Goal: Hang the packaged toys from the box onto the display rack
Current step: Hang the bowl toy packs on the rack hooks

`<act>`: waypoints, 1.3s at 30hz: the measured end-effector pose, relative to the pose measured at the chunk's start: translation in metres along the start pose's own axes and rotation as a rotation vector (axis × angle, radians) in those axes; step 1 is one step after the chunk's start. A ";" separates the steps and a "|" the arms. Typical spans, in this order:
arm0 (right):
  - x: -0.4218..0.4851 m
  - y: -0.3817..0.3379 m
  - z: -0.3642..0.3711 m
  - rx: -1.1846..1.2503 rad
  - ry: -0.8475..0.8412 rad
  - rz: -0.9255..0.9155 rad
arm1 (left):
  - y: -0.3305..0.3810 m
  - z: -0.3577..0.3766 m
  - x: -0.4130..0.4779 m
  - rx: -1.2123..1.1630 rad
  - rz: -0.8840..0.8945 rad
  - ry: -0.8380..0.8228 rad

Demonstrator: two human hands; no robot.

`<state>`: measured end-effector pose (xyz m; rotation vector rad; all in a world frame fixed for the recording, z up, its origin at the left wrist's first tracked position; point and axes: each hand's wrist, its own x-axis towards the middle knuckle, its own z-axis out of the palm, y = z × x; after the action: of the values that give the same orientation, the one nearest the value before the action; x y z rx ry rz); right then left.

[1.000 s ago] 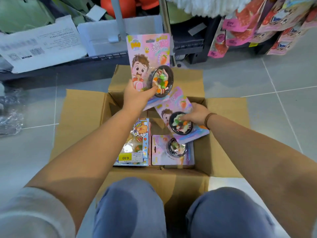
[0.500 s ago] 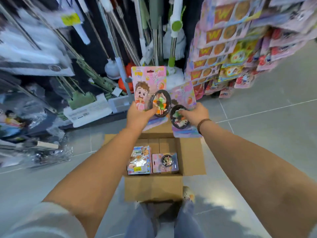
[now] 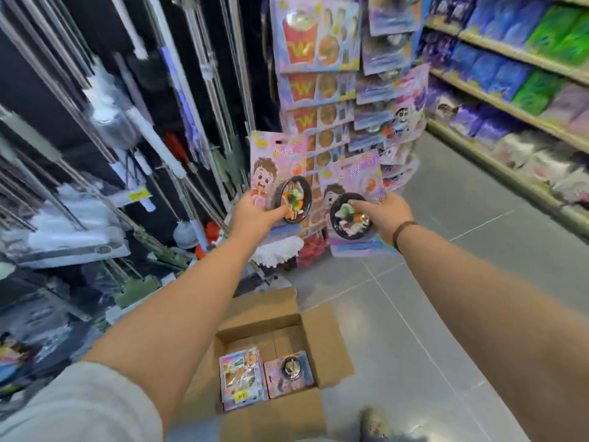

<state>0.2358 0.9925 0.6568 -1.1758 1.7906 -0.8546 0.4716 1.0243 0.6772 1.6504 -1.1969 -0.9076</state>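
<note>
My left hand (image 3: 255, 213) grips a pink packaged toy (image 3: 277, 167) with a cartoon boy and a black bowl blister, held upright. My right hand (image 3: 382, 213) grips a second pink packaged toy (image 3: 353, 177) of the same kind, tilted slightly right. Both packs are held out in front of the display rack (image 3: 322, 90), which is full of hanging toy cards. Below, the open cardboard box (image 3: 331, 349) stands on the floor with a blue toy pack (image 3: 242, 378) and a pink bowl pack (image 3: 288, 373) inside.
Mops and brooms with long metal handles (image 3: 191, 100) fill the dark rack on the left. Shelves of purple, blue and green packets (image 3: 522, 59) run along the right. Grey tiled floor (image 3: 446, 282) stretches between them. My shoe (image 3: 374, 424) is beside the box.
I have stood up from the box and the view has swung up to the display rack. Both hands have lifted their toy packs out of the box and raised them toward the rack.
</note>
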 end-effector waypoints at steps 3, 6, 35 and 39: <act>0.020 -0.005 -0.054 0.051 0.004 -0.066 | 0.035 0.030 -0.006 0.006 0.051 0.018; 0.032 -0.020 -0.097 0.103 -0.037 -0.134 | 0.076 0.059 -0.012 -0.008 0.124 0.046; 0.252 -0.249 -0.209 0.316 0.018 -0.573 | 0.320 0.146 0.190 -0.228 0.508 0.336; 0.279 -0.282 -0.213 0.436 0.020 -0.582 | 0.343 0.140 0.227 -0.299 0.569 0.411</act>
<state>0.0892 0.6587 0.9203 -1.4010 1.1835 -1.5048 0.2958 0.7222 0.9357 1.0943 -1.0904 -0.3432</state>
